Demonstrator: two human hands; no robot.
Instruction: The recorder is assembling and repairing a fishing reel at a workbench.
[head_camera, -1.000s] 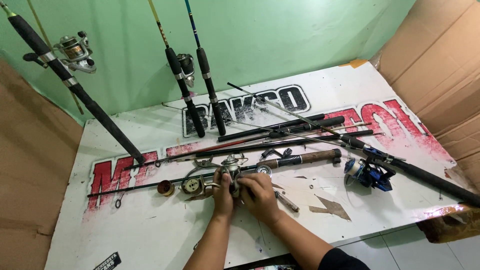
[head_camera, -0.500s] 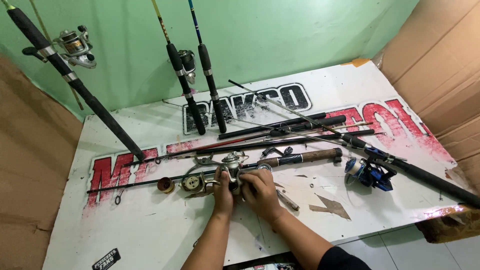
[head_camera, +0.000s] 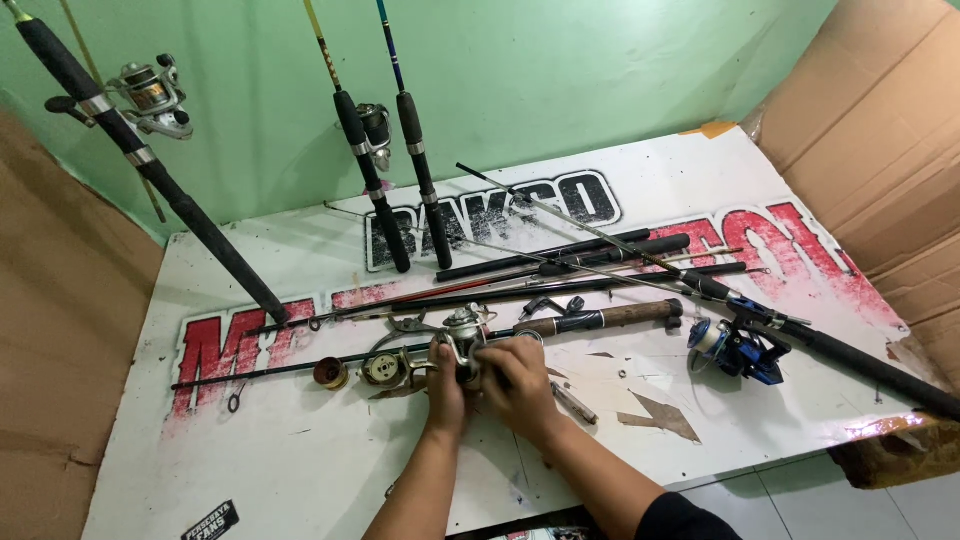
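Both hands are on a silver spinning reel (head_camera: 463, 338) near the front middle of the white tabletop (head_camera: 300, 460), left hand (head_camera: 445, 385) and right hand (head_camera: 520, 385) each with the grip pinched round the reel body from either side. The reel sits right between the fingertips, still mounted on the cork-handled rod (head_camera: 600, 320) lying flat. A loose spool (head_camera: 385, 368) sits just left of the left hand, and a blue reel (head_camera: 738, 350) lies well off to the right.

A blue reel (head_camera: 738, 348) is lying right of the hands' reel (head_camera: 462, 335) on the board (head_camera: 300, 460); three rods (head_camera: 372, 180) are leaning against the far wall (head_camera: 600, 70).
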